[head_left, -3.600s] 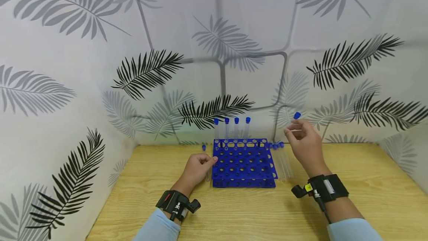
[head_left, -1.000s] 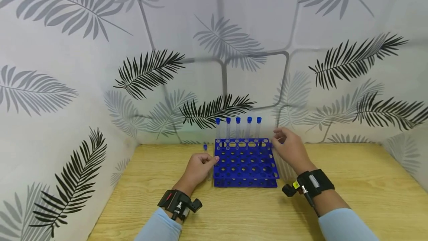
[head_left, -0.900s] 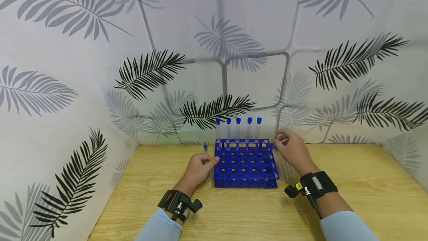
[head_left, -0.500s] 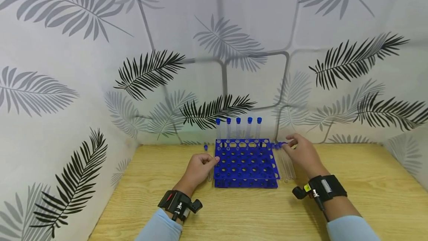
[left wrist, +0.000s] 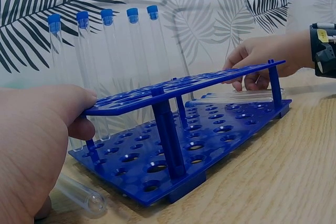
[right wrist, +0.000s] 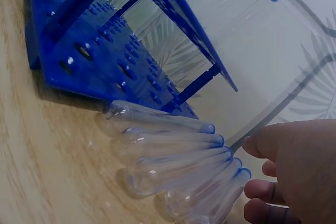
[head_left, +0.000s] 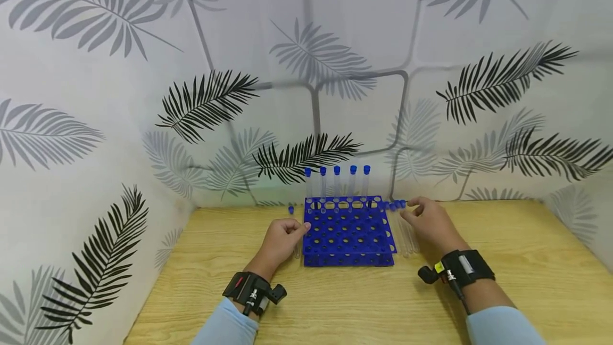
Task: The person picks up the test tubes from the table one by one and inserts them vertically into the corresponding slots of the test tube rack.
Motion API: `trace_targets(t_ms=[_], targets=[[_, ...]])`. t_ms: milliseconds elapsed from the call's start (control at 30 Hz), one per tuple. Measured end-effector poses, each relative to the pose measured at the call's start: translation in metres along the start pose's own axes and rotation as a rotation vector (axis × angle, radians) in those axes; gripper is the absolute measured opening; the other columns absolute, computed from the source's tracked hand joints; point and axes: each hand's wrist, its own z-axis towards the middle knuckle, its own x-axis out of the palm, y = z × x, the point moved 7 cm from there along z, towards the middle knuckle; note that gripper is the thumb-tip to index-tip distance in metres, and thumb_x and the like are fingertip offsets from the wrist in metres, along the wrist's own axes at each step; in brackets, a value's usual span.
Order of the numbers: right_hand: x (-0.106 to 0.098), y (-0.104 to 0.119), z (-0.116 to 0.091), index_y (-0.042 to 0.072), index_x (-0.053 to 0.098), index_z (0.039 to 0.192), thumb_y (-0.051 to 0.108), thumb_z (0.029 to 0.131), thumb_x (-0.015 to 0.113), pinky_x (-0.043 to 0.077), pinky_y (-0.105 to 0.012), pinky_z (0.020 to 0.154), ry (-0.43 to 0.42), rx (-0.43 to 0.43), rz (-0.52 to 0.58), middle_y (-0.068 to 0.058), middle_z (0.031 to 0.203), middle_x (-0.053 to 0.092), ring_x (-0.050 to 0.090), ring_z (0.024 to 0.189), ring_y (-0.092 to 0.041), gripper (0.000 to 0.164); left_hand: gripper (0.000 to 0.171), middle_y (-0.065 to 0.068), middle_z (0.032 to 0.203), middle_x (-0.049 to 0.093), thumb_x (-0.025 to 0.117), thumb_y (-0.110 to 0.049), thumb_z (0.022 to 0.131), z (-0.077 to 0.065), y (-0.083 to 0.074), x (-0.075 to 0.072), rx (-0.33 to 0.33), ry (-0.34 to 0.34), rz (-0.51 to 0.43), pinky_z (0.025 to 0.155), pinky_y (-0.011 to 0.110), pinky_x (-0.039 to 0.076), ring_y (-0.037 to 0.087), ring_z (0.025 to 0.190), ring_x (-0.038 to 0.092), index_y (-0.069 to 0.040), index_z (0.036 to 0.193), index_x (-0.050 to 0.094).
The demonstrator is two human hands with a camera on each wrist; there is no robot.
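Note:
My left hand (head_left: 282, 239) pinches the left edge of a blue test tube rack (head_left: 349, 248), thumb over the top plate and a finger beneath. Several clear test tubes with blue caps (left wrist: 107, 14) stand upright along the rack's back row. Beside the rack's right end, several capped test tubes (right wrist: 173, 148) lie side by side on the table. My right hand (head_left: 432, 222) is at their capped ends, loosely bent fingertips right beside the outermost cap (right wrist: 244, 173). Another capped test tube (left wrist: 81, 193) lies left of the rack, partly hidden by my left hand.
The rack rests on a wood-grain table (head_left: 330, 302). A pale curtain with a leaf print (head_left: 268, 105) hangs behind the table's back edge and at its sides. Each wrist wears a black strap with a camera (head_left: 457, 268).
The test tube that my right hand earlier held up now stands at the right end of the filled back row. My right hand has moved down to the lying tubes. My left hand stays put.

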Motion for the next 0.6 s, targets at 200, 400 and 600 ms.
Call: trace_targets(t_ms=[200, 400, 600], targets=[[0.006, -0.008, -0.001, -0.008, 0.066, 0.145, 0.036, 0.112, 0.071, 0.059, -0.044, 0.082, 0.001, 0.021, 0.009, -0.031, 0.125, 0.074, 0.072, 0.098, -0.033, 0.055, 0.039, -0.007, 0.062, 0.048, 0.079, -0.031, 0.110, -0.001, -0.001, 0.001, 0.005, 0.004, -0.007, 0.069, 0.032, 0.047, 0.014, 0.059, 0.046, -0.010, 0.076, 0.078], [0.003, -0.013, 0.000, -0.009, 0.071, 0.135, 0.025, 0.107, 0.067, 0.054, -0.037, 0.078, -0.013, 0.048, 0.032, -0.027, 0.121, 0.075, 0.068, 0.098, -0.032, 0.044, 0.040, -0.007, 0.062, 0.048, 0.079, -0.031, 0.110, -0.001, -0.002, 0.000, 0.008, 0.002, -0.008, 0.071, 0.033, 0.047, 0.015, 0.060, 0.047, -0.010, 0.076, 0.078], [0.000, -0.013, -0.001, -0.009, 0.075, 0.127, 0.023, 0.105, 0.067, 0.055, -0.038, 0.079, -0.013, 0.070, 0.025, -0.026, 0.120, 0.074, 0.068, 0.098, -0.033, 0.039, 0.039, -0.007, 0.064, 0.051, 0.079, -0.030, 0.110, 0.000, -0.002, -0.001, 0.012, -0.005, 0.007, 0.072, 0.034, 0.048, 0.015, 0.062, 0.048, -0.011, 0.076, 0.078]])
